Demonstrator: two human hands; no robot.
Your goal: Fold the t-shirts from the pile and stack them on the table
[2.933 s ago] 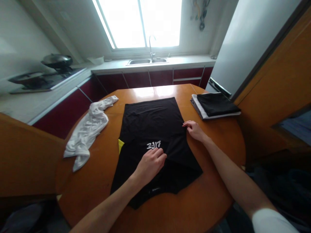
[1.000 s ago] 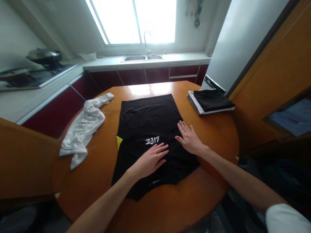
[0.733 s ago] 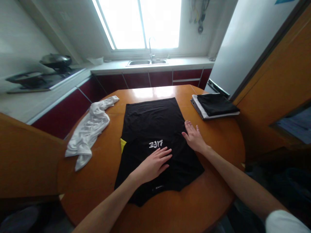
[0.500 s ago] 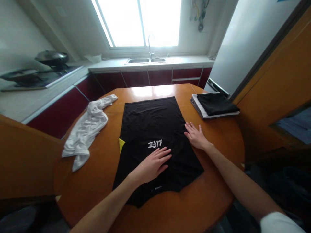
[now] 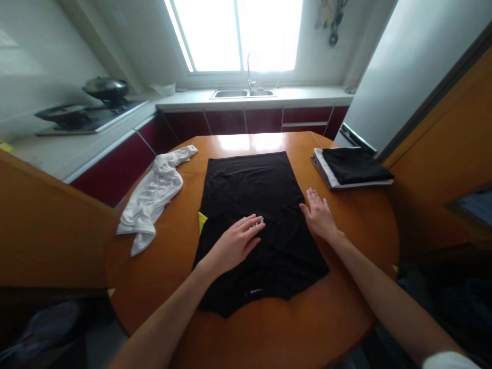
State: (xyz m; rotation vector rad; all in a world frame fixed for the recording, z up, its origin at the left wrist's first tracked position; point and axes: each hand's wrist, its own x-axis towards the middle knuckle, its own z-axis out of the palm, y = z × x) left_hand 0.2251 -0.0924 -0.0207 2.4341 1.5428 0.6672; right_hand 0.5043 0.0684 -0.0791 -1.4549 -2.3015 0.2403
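Observation:
A black shirt [image 5: 257, 179] lies spread flat on the wooden table [image 5: 307, 328], its curved neckline toward me. A yellow patch shows at its left edge. My left hand [image 5: 235, 243] rests open, palm down, on the shirt's middle and covers most of the white lettering. Beside the shirt's right edge, my right hand [image 5: 320, 215] lies with fingers stretched out; its thumb is at the cloth's edge. Neither hand grips anything.
A crumpled white garment [image 5: 156, 192] lies on the table's left side. At the right is a stack of folded clothes [image 5: 355, 166], black on top. Beyond the table are a counter with a sink [image 5: 244, 94] and a stove with pans [image 5: 105, 88].
My left hand has slid forward over the white lettering, which showed before. The right hand has shifted slightly off the shirt's right edge. The view has turned a little left.

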